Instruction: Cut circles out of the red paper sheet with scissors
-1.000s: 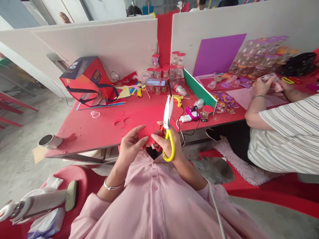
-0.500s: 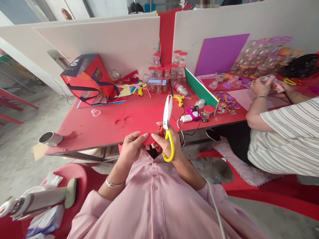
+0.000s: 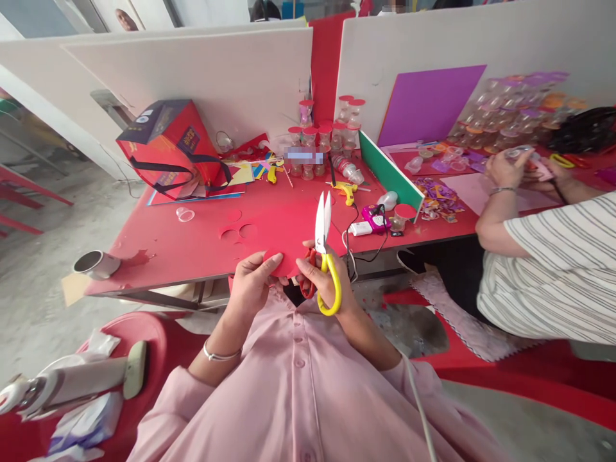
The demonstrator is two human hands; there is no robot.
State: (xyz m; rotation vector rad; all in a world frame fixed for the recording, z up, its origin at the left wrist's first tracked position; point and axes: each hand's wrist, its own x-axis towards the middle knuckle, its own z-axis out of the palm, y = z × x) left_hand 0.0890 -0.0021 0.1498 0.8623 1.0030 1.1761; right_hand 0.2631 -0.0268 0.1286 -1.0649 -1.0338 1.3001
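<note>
Near the table's front edge, my left hand (image 3: 253, 279) pinches a red paper disc (image 3: 280, 263) between thumb and fingers. Beside it on the right, my right hand (image 3: 327, 282) is closed on scissors (image 3: 328, 279) with one yellow and one red handle; the blades point up, slightly apart. The right thumb and fingers are close to the disc's right edge; whether they touch it, I cannot tell. Red paper offcuts with round holes (image 3: 228, 233) lie on the red table (image 3: 168, 247) beyond my left hand.
A red and blue bag (image 3: 168, 144) stands at the back left, a metal cup (image 3: 97, 264) at the left corner. Behind my hands are lidded clear cups (image 3: 308, 138), a yellow glue gun (image 3: 344, 191), a pink power adapter (image 3: 375, 219) and cables. A person sits on the right.
The red disc shows more between my hands, which have drawn slightly apart. The scissors have tilted a little, and their blade tips sit slightly lower.
</note>
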